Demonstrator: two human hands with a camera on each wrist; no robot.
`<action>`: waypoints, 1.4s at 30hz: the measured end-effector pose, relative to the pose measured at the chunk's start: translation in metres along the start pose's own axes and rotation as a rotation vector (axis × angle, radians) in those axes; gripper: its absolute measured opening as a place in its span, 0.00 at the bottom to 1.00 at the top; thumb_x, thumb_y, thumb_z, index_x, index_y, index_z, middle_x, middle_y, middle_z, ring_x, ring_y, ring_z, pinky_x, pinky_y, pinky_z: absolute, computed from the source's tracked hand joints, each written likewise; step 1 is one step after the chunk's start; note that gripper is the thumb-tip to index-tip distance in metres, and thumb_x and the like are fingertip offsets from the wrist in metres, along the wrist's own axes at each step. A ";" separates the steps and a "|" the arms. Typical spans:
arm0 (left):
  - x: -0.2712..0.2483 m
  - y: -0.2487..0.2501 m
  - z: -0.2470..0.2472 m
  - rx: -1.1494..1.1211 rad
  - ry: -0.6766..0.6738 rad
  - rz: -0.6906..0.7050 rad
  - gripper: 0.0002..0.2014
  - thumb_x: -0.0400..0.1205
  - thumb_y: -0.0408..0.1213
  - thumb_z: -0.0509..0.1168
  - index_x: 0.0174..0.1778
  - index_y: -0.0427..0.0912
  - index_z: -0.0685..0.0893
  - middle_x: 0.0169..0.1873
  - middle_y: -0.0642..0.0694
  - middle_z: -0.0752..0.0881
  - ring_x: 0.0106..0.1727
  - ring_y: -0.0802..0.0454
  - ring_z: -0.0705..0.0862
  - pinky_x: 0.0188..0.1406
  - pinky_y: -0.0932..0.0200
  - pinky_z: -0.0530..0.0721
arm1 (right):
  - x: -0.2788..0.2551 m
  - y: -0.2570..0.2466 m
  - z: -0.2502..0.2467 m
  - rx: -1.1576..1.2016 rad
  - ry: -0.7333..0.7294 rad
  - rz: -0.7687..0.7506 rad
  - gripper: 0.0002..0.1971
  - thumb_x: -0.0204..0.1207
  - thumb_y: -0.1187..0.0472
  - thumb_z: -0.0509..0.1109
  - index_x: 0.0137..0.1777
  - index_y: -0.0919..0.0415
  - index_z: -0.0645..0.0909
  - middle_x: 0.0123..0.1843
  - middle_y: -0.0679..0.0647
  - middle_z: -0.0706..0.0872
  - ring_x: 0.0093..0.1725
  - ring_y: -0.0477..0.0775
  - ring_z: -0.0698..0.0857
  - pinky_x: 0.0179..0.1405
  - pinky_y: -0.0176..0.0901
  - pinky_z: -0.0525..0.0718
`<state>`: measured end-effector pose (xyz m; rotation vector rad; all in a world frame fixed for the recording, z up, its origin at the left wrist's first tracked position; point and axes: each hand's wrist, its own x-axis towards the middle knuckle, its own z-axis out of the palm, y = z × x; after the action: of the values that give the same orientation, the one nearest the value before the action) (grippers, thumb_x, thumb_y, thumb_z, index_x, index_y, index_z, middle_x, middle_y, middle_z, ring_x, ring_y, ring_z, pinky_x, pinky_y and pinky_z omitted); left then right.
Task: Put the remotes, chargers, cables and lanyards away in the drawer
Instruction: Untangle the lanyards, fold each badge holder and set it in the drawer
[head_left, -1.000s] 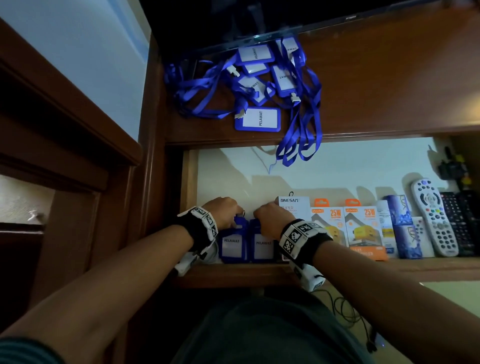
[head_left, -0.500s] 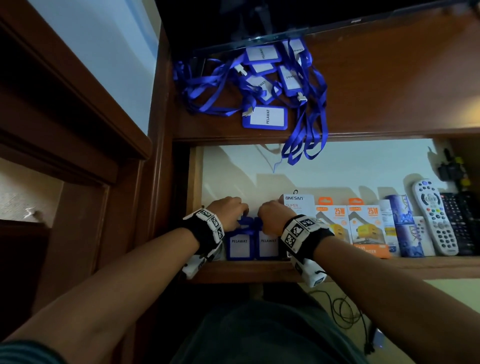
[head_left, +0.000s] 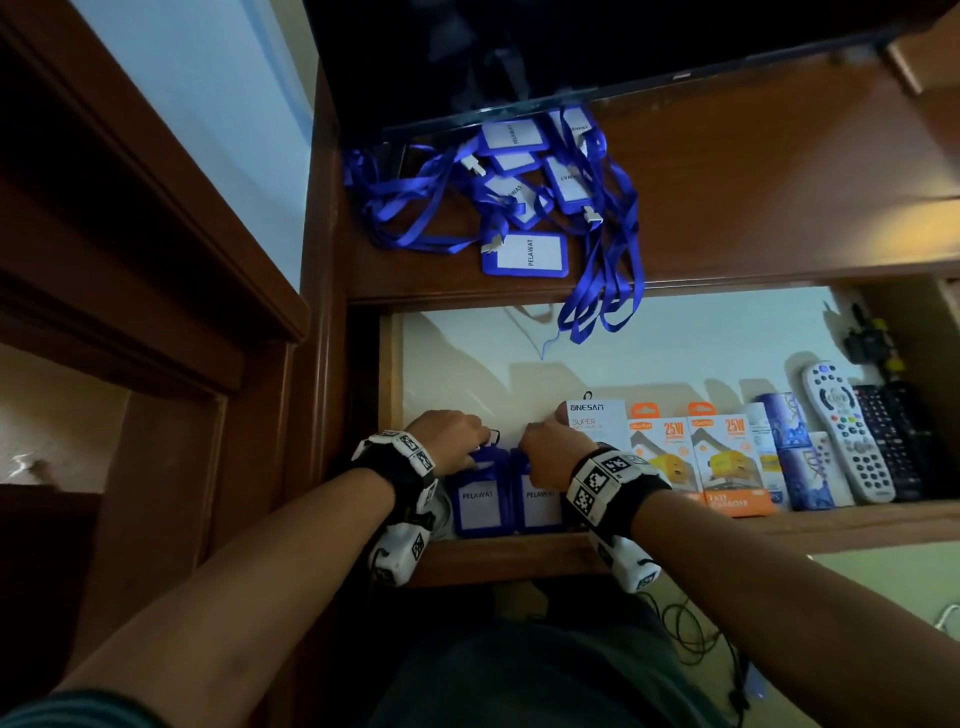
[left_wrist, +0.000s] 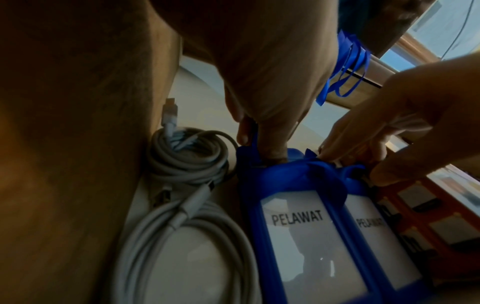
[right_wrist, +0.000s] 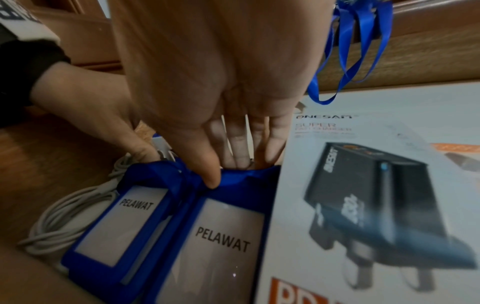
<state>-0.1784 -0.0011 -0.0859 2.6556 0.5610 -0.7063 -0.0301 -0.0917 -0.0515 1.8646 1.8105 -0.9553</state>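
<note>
Two blue "PELAWAT" lanyard badges, left (head_left: 478, 506) and right (head_left: 537, 509), lie side by side at the front left of the open drawer (head_left: 519, 561). My left hand (head_left: 457, 436) pinches the folded blue strap at the top of the left badge (left_wrist: 306, 236). My right hand (head_left: 550, 447) pinches the strap at the top of the right badge (right_wrist: 215, 246), thumb on the ribbon and fingers behind it. Several more blue lanyards (head_left: 519, 197) lie tangled on the wooden top above, straps hanging over its edge.
Coiled white cables (left_wrist: 187, 185) sit against the drawer's left wall. To the right stand a white ONESAM charger box (head_left: 597, 421), two orange 25W charger boxes (head_left: 696, 457), blue boxes (head_left: 795, 452), a white remote (head_left: 841, 431) and black remotes (head_left: 893, 441). Black cables lie on the floor (head_left: 691, 634).
Both hands stay at the tops of the two badges in the drawer; only the view has shifted slightly.
</note>
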 end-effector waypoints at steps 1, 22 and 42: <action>0.000 0.000 0.001 -0.011 -0.004 -0.009 0.17 0.82 0.48 0.64 0.62 0.41 0.80 0.58 0.42 0.82 0.56 0.42 0.82 0.43 0.52 0.78 | -0.001 0.000 0.000 0.010 0.001 0.008 0.09 0.77 0.67 0.62 0.53 0.68 0.82 0.56 0.62 0.83 0.55 0.61 0.84 0.53 0.52 0.86; 0.049 -0.026 -0.137 -0.392 0.739 -0.330 0.14 0.76 0.41 0.71 0.56 0.45 0.81 0.58 0.46 0.77 0.60 0.46 0.78 0.54 0.47 0.80 | 0.040 0.082 -0.151 0.312 0.693 -0.147 0.11 0.70 0.65 0.64 0.46 0.68 0.86 0.47 0.66 0.85 0.50 0.68 0.82 0.45 0.53 0.82; 0.025 -0.065 -0.213 -0.266 0.671 -0.411 0.10 0.79 0.35 0.63 0.51 0.45 0.88 0.52 0.44 0.85 0.62 0.44 0.77 0.61 0.51 0.73 | 0.053 0.075 -0.137 -0.116 0.641 -0.023 0.21 0.55 0.59 0.82 0.48 0.64 0.84 0.54 0.61 0.84 0.54 0.66 0.83 0.55 0.57 0.79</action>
<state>-0.1032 0.1499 0.0618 2.4963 1.2957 0.1970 0.0686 0.0324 -0.0063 2.2385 2.1704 -0.2453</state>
